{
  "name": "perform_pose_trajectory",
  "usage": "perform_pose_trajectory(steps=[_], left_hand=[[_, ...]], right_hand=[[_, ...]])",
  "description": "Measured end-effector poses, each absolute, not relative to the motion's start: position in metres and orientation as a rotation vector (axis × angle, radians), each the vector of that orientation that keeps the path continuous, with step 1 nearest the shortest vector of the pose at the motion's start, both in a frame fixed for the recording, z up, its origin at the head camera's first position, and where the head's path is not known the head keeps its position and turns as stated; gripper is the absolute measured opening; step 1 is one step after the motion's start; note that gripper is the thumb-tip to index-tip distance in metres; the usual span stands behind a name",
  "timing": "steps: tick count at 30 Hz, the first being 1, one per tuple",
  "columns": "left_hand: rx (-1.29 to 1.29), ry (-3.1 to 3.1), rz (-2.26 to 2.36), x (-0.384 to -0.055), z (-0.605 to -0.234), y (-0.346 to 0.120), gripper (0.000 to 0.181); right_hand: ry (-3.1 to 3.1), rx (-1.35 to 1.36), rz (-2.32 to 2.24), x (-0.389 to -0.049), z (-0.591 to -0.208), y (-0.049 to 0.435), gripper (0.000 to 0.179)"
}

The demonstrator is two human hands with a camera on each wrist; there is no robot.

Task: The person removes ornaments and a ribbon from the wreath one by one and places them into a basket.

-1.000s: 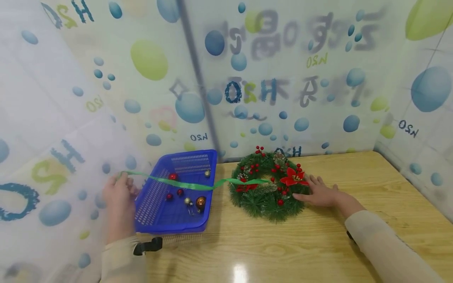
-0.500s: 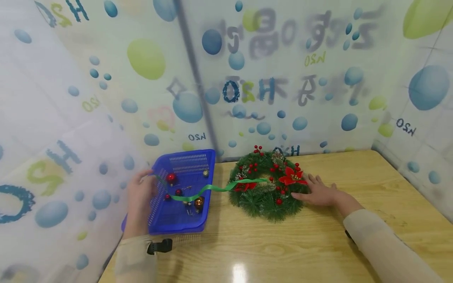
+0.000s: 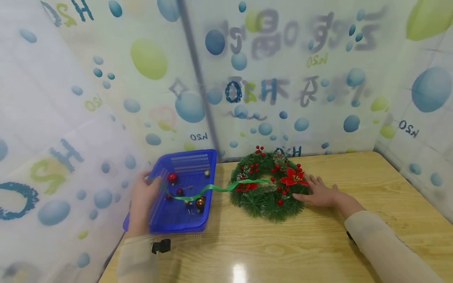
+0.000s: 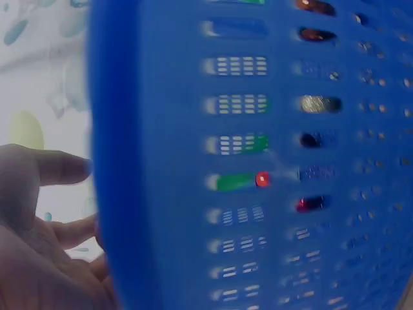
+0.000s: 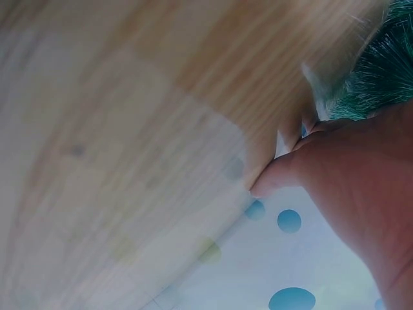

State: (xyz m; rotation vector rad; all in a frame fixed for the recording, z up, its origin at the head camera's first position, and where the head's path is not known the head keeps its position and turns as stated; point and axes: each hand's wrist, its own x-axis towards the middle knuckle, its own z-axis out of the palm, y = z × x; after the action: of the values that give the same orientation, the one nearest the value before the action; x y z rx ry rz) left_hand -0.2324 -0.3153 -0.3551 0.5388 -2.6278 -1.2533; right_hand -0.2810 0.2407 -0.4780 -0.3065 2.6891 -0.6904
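A green Christmas wreath (image 3: pixel 269 208) with red berries, pine cones and red poinsettias lies on the table. My right hand (image 3: pixel 320 192) rests at its right side, fingers spread and thumb touching the greenery. A green ribbon (image 3: pixel 219 188) runs from the wreath's middle across the blue basket (image 3: pixel 177 226) to my left hand. That left hand (image 3: pixel 143 200) is over the basket's left rim, the ribbon's far end meeting its fingertips. In the left wrist view the rim hides the tips of the fingers (image 4: pixel 64 166), so I cannot tell whether they pinch the ribbon.
Inside the basket lie several small ornaments: a red ball (image 3: pixel 172 177), a bronze ball (image 3: pixel 200 202) and smaller red and gold ones. The wooden table (image 3: pixel 283 251) ends at a bubble-patterned curtain (image 3: pixel 301 102) behind and at the left.
My left hand has come rightward from beyond the basket to its left rim. The ribbon, stretched nearly straight earlier, now sags in waves into the basket. My right hand stays on the wreath.
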Motion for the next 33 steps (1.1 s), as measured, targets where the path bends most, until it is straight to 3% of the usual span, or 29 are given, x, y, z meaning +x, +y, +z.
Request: perform_pose_trajectory(steps=[4,13,26,33], left_hand=[[0.508,-2.648,-1.029,-0.231,-0.359,-0.312,0.068],[0.18,-2.651,-1.195,-0.234,-0.353,-0.261,0.041],[-0.256,-2.674,-1.624,-0.244,-0.368,-0.13,0.043],[-0.28,-2.743,-1.591,-0.255,-0.396,-0.097,0.04]], right_hand=[[2.689,-0.309,-0.702,-0.28,-0.477,0.241,0.12],[2.693,-0.308,-0.693,-0.282,-0.481,0.243,0.121],[2.688,-0.315,-0.711,-0.279,-0.479,0.245,0.119],[2.668,-0.314,-0.732,-0.279,-0.475,0.243,0.121]])
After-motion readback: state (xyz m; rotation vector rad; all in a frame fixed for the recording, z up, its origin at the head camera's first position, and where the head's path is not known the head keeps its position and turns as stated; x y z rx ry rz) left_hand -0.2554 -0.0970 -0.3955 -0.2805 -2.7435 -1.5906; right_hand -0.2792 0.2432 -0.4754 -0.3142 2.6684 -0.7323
